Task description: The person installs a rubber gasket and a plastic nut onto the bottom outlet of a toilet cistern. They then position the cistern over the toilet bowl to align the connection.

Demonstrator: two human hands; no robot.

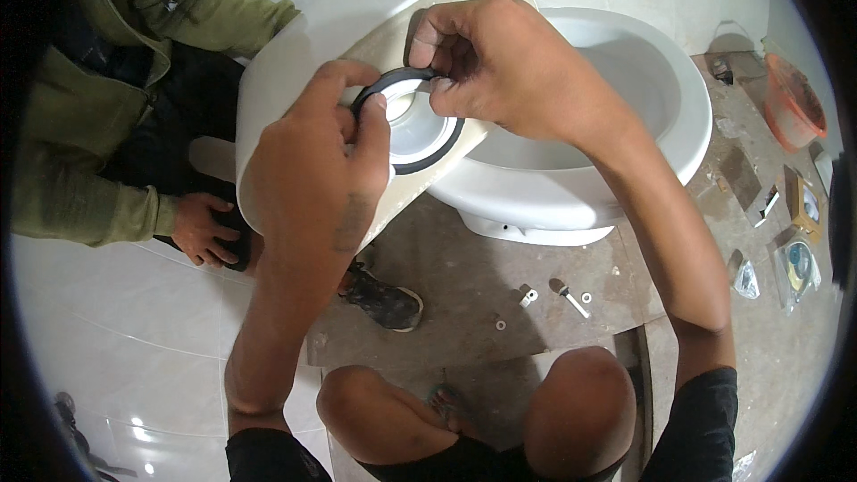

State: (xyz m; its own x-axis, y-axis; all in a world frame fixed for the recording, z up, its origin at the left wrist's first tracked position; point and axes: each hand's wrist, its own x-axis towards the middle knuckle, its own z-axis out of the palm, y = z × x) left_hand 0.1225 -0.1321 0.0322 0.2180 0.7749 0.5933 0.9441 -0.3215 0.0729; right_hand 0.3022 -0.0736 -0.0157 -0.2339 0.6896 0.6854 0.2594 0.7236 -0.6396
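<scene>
Hands (311, 147) (507, 70) pinch the black ring's edge (430, 160), seemingly clear of the bowl (544, 187).

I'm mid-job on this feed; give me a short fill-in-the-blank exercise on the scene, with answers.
1. The left grip and right grip hold a ring whose colour is ____.
2. The large oval bowl has a ____ surface colour.
3. The co-worker in the green jacket is on the wearer's ____ side.
4. The reddish bucket is near the picture's ____ edge.

Missing words: black; white; left; right.
</scene>
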